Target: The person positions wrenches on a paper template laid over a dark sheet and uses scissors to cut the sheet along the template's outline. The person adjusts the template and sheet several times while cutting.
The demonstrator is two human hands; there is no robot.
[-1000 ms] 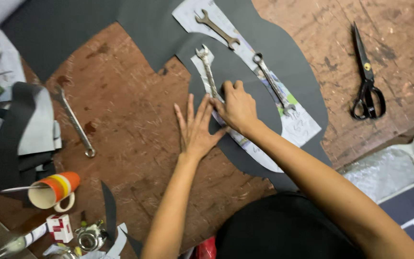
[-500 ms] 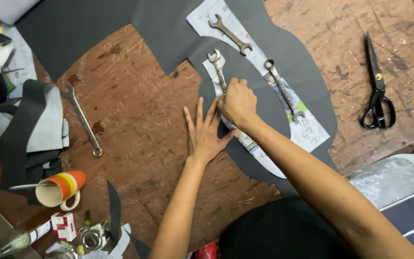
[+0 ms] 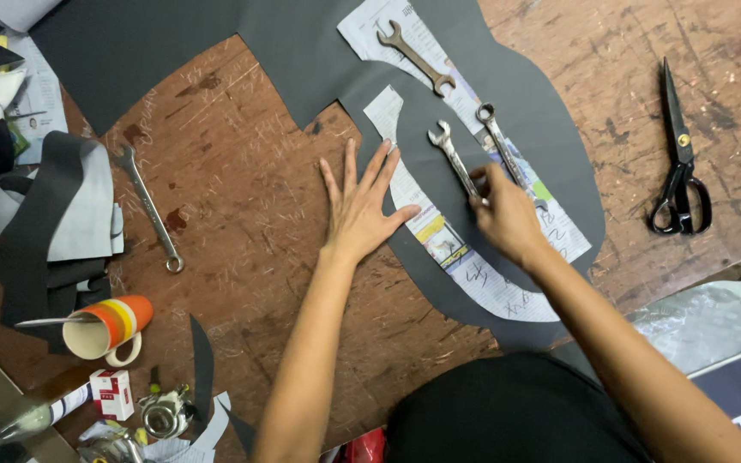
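My left hand [image 3: 362, 206] lies flat with fingers spread, pressing the edge of a curved newspaper pattern [image 3: 490, 283] onto a large sheet of black material [image 3: 559, 171]. My right hand [image 3: 508, 219] grips the lower end of a silver spanner [image 3: 454, 156] that lies on the black sheet. A second silver spanner [image 3: 499, 141] lies right beside it, and a darker third spanner [image 3: 415, 57] rests further up on another piece of newspaper.
The worn wooden table [image 3: 242, 223] also holds a fourth spanner [image 3: 149, 210] at left, black scissors [image 3: 679, 163] at right, folded black and grey material [image 3: 53, 223], an orange striped mug [image 3: 109, 327] and small clutter at bottom left.
My right hand has slid from over the pattern's inner edge to the lower end of the silver spanner. My left hand stays flat on the pattern edge. The view has shifted slightly.
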